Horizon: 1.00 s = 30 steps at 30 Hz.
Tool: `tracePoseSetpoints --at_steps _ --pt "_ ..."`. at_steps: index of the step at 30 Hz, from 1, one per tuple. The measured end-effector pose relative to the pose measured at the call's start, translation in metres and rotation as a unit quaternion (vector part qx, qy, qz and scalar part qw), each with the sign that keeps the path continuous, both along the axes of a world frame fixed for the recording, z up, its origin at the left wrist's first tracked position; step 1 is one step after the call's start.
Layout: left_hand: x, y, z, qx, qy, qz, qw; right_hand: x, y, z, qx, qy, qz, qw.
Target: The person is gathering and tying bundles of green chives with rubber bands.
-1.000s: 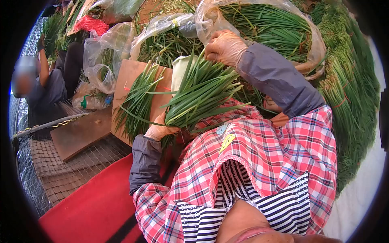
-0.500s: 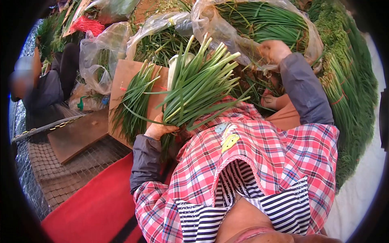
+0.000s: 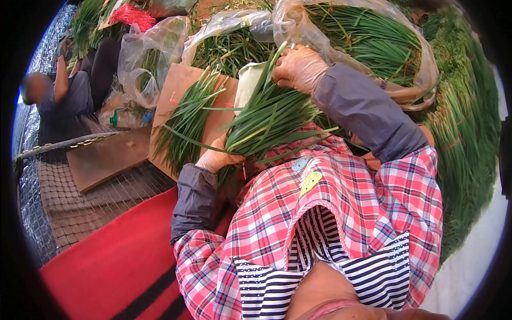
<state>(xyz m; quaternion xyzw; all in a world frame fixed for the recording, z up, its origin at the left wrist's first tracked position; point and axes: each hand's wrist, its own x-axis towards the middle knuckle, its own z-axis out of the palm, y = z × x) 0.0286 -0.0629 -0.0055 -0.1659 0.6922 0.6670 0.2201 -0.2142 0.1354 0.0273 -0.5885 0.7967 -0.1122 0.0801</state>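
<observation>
Heaped green stalks in plastic bags [image 3: 373,37] fill the background. I see the left hand [image 3: 216,158] clamped around the base of a chive bunch [image 3: 269,120], held above the lap. The right hand [image 3: 298,68] grips its upper leaf tips.

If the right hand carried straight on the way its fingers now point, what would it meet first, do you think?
The right hand rests on the green-onion bunch, fingers pointing left. Going on, it would probably first meet the pale sheet beside the bunch, then the cardboard board; depth is unclear.
</observation>
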Motion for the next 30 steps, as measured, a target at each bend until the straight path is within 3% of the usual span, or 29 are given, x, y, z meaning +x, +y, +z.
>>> tracePoseSetpoints --at_steps 2,5,6,10,13,15,19,25,28,29,30 --pt "-0.001 0.000 -0.001 -0.005 0.019 -0.013 1.000 -0.002 0.002 -0.002 0.002 -0.019 0.006 1.000" --pt "-0.003 -0.003 0.001 -0.034 0.028 -0.043 0.998 -0.002 0.007 -0.007 -0.063 -0.201 -0.099 0.973" --pt "-0.004 -0.003 0.002 -0.040 0.027 -0.050 0.998 -0.005 0.008 -0.011 -0.117 -0.165 -0.115 0.973" --pt "-0.002 -0.004 -0.003 -0.078 0.068 -0.058 0.993 -0.023 0.010 -0.016 -0.074 -0.063 -0.295 0.950" --pt "0.006 -0.011 -0.031 -0.009 0.052 -0.021 0.998 -0.060 0.045 -0.040 -0.082 -0.005 -0.394 0.915" --pt "0.005 -0.010 -0.020 0.022 0.005 -0.001 1.000 -0.072 0.083 -0.043 -0.089 -0.083 -0.410 0.904" --pt "0.002 -0.013 -0.020 0.035 -0.056 -0.007 0.998 -0.059 0.103 -0.053 -0.098 -0.045 -0.388 0.915" --pt "0.003 -0.005 -0.014 -0.020 0.011 -0.010 1.000 -0.077 0.073 -0.004 -0.058 0.066 -0.341 0.936" --pt "0.008 -0.002 -0.012 -0.016 0.035 0.022 0.999 -0.147 0.117 0.005 -0.057 0.132 -0.429 0.892" --pt "0.012 -0.002 -0.013 -0.037 0.042 0.019 0.998 -0.185 0.155 -0.007 -0.184 0.103 -0.412 0.886" --pt "0.015 -0.003 -0.018 -0.058 0.053 0.017 0.997 -0.199 0.184 0.004 -0.217 0.052 -0.460 0.859"
